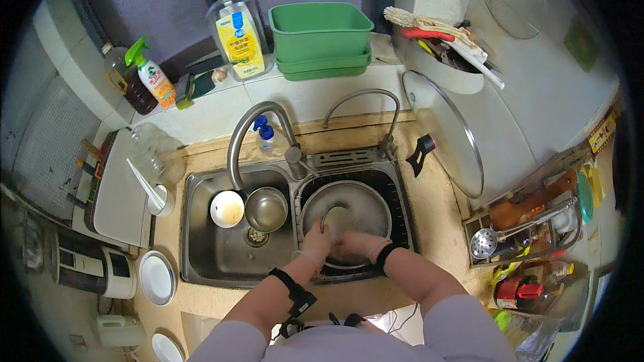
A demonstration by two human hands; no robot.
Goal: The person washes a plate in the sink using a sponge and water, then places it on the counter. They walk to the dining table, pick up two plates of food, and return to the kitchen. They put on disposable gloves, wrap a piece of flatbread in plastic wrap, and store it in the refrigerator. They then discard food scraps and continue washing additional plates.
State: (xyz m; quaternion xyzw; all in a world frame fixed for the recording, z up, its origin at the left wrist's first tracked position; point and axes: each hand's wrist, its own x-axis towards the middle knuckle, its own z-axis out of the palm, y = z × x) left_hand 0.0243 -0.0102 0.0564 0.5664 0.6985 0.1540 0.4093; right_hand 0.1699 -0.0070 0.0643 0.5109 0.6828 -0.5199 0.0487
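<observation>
A round metal pan (370, 201) sits over a dark wire rack (402, 201) in the right basin of the steel sink. My left hand (318, 241) is at the pan's near left side, with a thin curved metal piece (333, 206) rising from its fingers; its full shape is hidden. Over the near right part of the pan is my right hand (358, 245), fingers curled inward; whatever may be between them is hidden. The left basin (216, 256) has a white bowl (221, 209) with yellowish residue beside a small metal bowl (266, 209). Food scraps lie in its drain (257, 236).
A tall faucet (261, 110) arches over the left basin; a thinner tap (365, 93) stands behind the right. A glass lid (448, 136) leans at right. Green tubs (322, 35) and a soap bottle (241, 35) line the ledge. White plates (157, 277) lie at left.
</observation>
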